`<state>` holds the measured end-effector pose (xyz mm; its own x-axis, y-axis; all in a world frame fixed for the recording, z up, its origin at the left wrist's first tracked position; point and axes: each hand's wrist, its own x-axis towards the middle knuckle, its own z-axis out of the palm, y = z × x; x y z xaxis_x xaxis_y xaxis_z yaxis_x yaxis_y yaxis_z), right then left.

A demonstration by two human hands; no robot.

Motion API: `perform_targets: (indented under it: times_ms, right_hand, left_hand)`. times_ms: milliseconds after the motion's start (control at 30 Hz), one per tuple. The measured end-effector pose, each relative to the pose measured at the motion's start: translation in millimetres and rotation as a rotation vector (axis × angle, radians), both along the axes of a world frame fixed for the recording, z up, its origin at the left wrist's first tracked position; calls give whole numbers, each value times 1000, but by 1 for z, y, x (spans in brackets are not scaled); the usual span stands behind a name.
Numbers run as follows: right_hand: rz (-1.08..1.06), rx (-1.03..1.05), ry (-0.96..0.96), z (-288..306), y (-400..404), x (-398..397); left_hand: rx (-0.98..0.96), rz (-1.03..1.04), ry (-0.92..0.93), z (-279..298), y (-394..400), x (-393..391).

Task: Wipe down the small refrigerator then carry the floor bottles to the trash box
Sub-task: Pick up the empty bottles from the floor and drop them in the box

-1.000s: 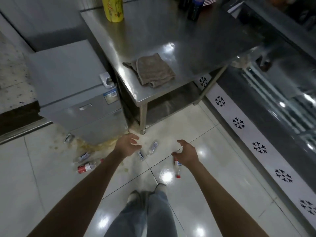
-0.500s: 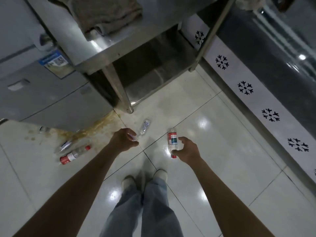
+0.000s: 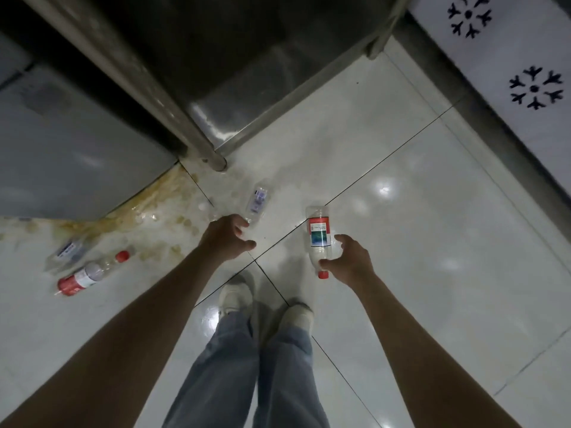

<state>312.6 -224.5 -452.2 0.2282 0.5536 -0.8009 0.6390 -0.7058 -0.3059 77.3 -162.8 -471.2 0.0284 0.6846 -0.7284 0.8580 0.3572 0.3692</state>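
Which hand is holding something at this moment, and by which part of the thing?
The right hand grips the red-labelled bottle at its neck end, near the red cap. The left hand holds nothing yet.

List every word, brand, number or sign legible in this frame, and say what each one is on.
No text can be read.
Red, white and blue-green label on the bottle at the right hand: print too blurred.
Purple-printed label on the clear bottle by the left hand: too small.
Red-labelled bottle and flattened bottle: labels blurred.
White panel: black snowflake symbols, no words.
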Motion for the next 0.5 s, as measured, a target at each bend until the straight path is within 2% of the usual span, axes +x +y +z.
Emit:
perform_targets:
  times_ms: [333,500]
  right_hand:
    - [-50,-32,-19,-174,12,0]
    - [-43,1,-55,-235,21,0]
  left_hand:
    - [24,-1,117,-166,28,-1]
    - [49,20,117,-226,50,1]
